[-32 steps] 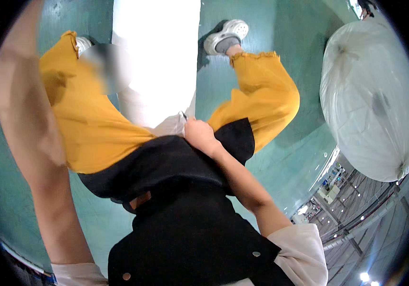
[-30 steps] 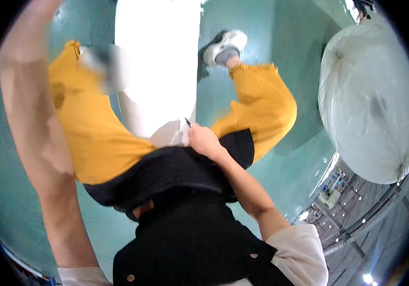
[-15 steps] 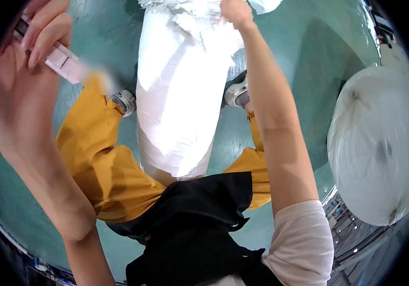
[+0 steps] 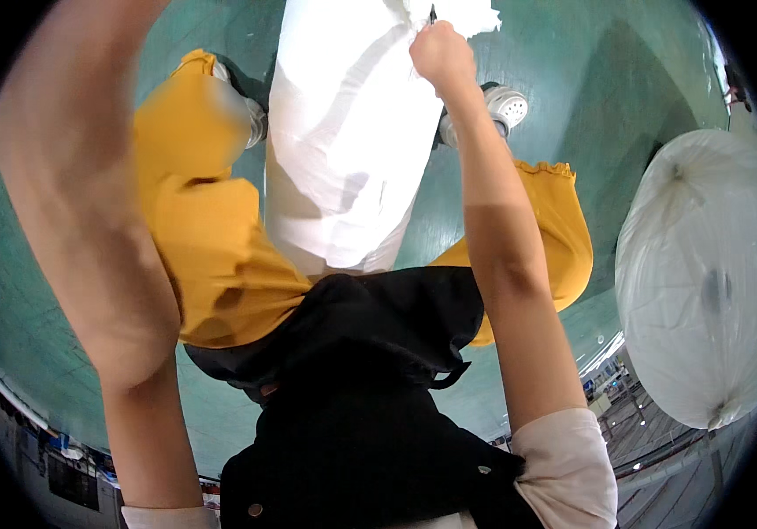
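Note:
A long white wrapped roll [image 4: 339,141] lies on the floor between my legs, with ragged, torn white material [image 4: 471,16] at its far right end. My right hand [image 4: 443,60] is closed in a fist against that torn edge, and a thin dark object [image 4: 432,13] sticks up out of it; its kind is too small to tell. At the upper left, my left forearm [image 4: 70,194] is raised and smeared by motion. The left hand lies beyond the upper edge, so what it holds is hidden.
My legs in yellow trousers [image 4: 211,256] straddle the roll, with light clogs [image 4: 509,108] on both sides. A big round bundle in translucent plastic [image 4: 696,282] stands at the right on the green floor [image 4: 555,53]. Ceiling lights and equipment show along the lower rim.
My left hand, which held a pink flat object, has moved up out of view. The right hand has shifted slightly lower, and the dark object now shows there. My right foot has moved outward.

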`<action>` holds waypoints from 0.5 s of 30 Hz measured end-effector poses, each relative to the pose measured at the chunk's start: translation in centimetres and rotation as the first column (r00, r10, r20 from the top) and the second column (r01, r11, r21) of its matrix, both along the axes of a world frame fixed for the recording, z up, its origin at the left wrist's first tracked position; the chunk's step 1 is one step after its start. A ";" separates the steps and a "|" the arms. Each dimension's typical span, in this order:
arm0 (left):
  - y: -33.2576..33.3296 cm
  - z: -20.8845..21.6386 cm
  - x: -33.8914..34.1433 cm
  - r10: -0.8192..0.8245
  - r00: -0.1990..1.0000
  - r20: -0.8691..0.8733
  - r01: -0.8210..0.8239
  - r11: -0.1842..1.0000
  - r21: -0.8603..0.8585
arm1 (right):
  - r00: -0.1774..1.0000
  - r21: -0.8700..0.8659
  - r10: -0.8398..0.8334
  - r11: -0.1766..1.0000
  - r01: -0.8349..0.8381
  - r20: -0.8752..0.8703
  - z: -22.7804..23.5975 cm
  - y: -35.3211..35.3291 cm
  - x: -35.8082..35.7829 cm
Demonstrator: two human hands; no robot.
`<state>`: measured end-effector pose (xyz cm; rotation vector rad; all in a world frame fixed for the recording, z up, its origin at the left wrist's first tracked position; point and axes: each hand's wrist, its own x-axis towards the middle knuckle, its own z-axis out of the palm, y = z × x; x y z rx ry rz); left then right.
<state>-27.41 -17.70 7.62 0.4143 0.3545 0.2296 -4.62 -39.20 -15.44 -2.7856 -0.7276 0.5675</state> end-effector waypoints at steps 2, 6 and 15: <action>-0.8 -0.6 -0.7 -0.009 1.000 0.008 0.009 1.000 -0.019 | 0.996 -0.014 -0.047 0.999 0.046 -0.075 0.9 -1.5 -1.8; -2.1 -0.1 -2.4 -0.009 1.000 0.008 0.010 1.000 -0.018 | 0.992 -0.044 -0.067 0.997 0.063 -0.107 1.5 -2.4 -5.0; -4.0 -0.3 -4.9 -0.004 0.999 0.043 0.005 1.000 -0.027 | 0.995 -0.129 -0.057 0.991 0.046 -0.085 1.8 -6.0 -11.4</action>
